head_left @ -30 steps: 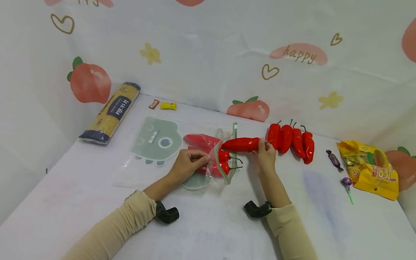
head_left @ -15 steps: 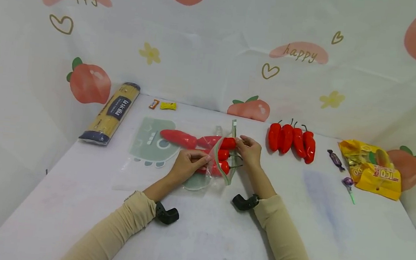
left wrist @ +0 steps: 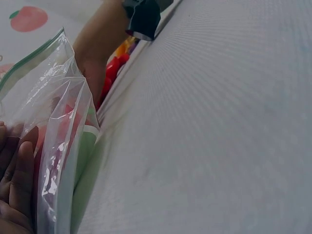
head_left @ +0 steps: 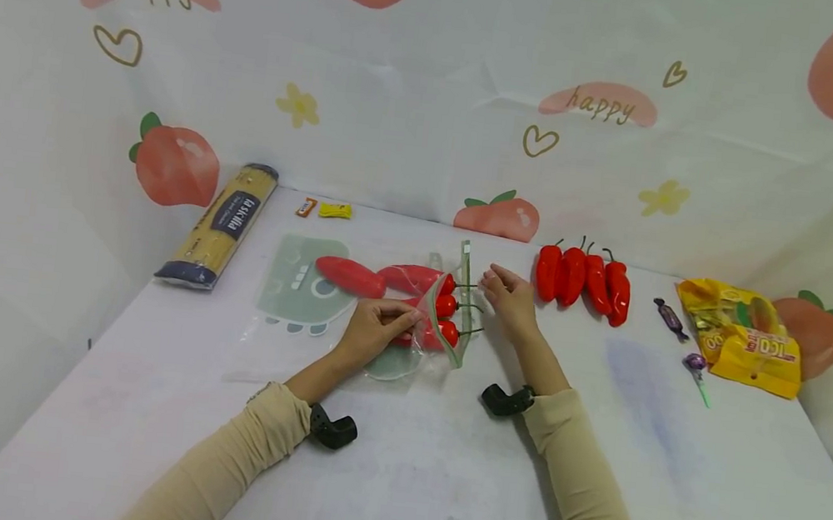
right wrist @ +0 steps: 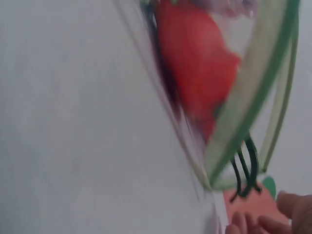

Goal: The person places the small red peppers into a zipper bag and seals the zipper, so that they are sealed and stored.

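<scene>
In the head view a clear zip bag [head_left: 298, 286] with a green cartoon print lies on the table, its green-edged mouth facing right. Several red chili peppers [head_left: 349, 277] are inside, some stems poking out through the mouth. My left hand [head_left: 372, 331] pinches the bag's upper film beside the mouth, which gapes. The left wrist view shows this hand [left wrist: 18, 183] against the film. Just right of the stems, my right hand [head_left: 516, 305] is held with loosely bent fingers and nothing in them. The right wrist view looks into the mouth, at a red pepper [right wrist: 195, 63] and dark green stems [right wrist: 251, 163].
Several more red peppers [head_left: 571, 277] lie in a row behind the right hand. Farther right are a purple wrapped candy [head_left: 671, 320], a lollipop [head_left: 696, 366] and a yellow candy bag [head_left: 744, 338]. A spaghetti pack [head_left: 218, 224] and two small candies [head_left: 334, 210] lie back left.
My right hand has pushed a pepper leftward into the bag, let go of it and drawn back slightly to the right. My left hand has kept its hold on the bag.
</scene>
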A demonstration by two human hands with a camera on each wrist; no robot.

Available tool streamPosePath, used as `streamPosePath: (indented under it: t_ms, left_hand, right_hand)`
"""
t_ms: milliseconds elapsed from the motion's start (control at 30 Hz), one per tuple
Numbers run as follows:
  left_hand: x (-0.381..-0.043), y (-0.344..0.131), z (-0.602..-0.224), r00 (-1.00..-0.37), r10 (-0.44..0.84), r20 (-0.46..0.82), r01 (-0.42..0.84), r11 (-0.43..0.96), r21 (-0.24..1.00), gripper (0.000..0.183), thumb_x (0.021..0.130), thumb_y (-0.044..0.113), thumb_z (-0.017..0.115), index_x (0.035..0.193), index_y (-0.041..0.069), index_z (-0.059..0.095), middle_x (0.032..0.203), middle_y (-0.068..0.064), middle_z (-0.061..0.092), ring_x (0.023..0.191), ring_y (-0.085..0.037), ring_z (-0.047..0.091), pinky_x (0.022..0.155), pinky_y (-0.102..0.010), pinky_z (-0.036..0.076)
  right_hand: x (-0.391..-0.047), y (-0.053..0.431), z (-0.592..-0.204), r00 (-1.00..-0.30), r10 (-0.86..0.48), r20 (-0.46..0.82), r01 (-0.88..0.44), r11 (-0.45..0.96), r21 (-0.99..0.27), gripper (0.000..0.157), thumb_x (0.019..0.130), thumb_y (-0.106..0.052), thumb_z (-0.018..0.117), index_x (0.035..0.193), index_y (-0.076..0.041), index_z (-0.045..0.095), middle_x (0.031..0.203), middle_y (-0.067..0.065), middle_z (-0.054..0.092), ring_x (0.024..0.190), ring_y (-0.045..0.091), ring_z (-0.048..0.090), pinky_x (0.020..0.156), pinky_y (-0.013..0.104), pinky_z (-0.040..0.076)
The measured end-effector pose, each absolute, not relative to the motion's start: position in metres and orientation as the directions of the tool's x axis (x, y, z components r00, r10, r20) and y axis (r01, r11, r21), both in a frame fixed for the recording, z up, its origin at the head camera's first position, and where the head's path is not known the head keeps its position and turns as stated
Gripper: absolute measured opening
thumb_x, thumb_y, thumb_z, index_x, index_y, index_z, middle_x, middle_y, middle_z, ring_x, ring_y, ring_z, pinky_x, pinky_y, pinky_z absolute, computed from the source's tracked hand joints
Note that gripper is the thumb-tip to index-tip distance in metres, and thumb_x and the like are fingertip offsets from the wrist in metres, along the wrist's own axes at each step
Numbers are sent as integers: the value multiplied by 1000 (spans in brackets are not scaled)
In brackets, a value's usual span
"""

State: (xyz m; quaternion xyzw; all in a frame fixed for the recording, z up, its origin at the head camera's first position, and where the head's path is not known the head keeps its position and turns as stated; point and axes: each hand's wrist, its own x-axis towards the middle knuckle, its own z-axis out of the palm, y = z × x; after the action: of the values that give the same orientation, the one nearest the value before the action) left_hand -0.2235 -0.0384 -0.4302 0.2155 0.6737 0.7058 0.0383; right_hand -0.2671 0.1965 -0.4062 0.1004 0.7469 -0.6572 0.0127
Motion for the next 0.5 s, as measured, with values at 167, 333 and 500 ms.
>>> streamPosePath:
  t_ms: [167,333,500]
  left_hand:
    - [-224,-40,-429,-907,338,253,235,-92,968,22,85,6,63,96,-13,65,83,-26,66,61,-2,63,61,-21,57]
    - [-222,-39,-428,-900,348,261,242,-98,965,21,86,3,61,97,-15,63,82,-25,67,62,-2,64,62,-23,57]
    - [-222,-39,-428,-900,346,265,249,-93,964,21,86,2,61,98,-14,64,84,-29,65,62,-2,63,62,-22,57]
  right_hand:
    - [-276,222,-394,-976,210,-50,42,-45,-998,47,95,-20,50,140,-11,39,140,12,45,126,20,46,106,32,37]
    - [-283,246,-380,-938,345,34,-55,-51,-997,46,94,-7,49,138,-7,40,141,14,42,129,19,42,109,25,33]
    - [-294,265,-376,-927,375,-8,32,59,-998,48,95,-8,45,142,-10,33,147,8,34,136,18,32,114,28,26]
